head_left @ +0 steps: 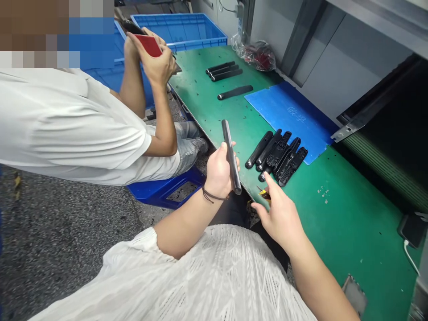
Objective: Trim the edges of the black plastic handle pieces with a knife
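Tabletop [347, 214] behind, right hand [282, 214] partly hides yellow tool [264, 193]

From the nearer worker's place, I see a black bar [231, 157] at twelve o'clock, black bars [277, 156] at one, and a blue sheet [291, 124] with pale writing beyond. The green table [341, 223] is flecked black. The near top [224, 272] is white openwork; at ten, a plain white shirt [76, 125]; at nine, speckled grey floor [76, 232].
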A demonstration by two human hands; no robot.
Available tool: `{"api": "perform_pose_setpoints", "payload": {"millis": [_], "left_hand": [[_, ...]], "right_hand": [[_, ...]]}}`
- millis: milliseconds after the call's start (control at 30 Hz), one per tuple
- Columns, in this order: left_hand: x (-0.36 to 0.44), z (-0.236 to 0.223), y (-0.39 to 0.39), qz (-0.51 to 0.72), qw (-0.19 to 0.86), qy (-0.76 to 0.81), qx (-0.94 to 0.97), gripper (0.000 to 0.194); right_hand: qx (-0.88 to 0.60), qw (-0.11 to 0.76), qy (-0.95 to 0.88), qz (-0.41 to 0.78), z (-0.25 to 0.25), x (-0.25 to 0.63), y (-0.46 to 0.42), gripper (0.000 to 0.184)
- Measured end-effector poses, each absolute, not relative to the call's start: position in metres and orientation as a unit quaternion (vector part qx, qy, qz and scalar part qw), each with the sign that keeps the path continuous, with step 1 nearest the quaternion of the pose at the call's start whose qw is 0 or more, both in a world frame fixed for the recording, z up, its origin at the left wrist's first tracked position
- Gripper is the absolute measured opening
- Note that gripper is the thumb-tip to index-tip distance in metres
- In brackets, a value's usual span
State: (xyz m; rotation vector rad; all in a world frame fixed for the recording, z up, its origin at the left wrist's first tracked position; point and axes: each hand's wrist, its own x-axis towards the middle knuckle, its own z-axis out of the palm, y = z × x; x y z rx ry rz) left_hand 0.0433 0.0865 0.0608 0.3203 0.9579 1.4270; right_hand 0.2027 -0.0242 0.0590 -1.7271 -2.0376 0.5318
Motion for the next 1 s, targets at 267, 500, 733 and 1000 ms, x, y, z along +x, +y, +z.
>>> {"api": "perform_pose_setpoints", "payload": {"millis": [267, 500, 733, 1000], "left_hand": [[0.057, 0.054, 0.070, 0.635, 0.637, 0.393, 0.189, 0.040], [0.022, 0.046, 0.060, 0.597, 0.225, 0.431, 0.638, 0.052], [0.025, 0.043, 0.058, 0.439, 0.288, 0.261, 0.810, 0.050], [0.031, 0.057, 0.064, 0.392, 0.316, 0.209, 0.839, 0.047]], "right_hand": [[-0.550, 0.441, -0.604, 0.372, 0.058, 0.167, -0.023, 0.015], [-0.550, 0.461, -0.603, 0.349, 0.083, 0.188, -0.037, 0.015], [-0.515, 0.357, -0.698, 0.347, 0.098, 0.216, -0.050, 0.012], [-0.462, 0.207, -0.857, 0.090, 0.111, 0.234, -0.042, 0.030]]}}
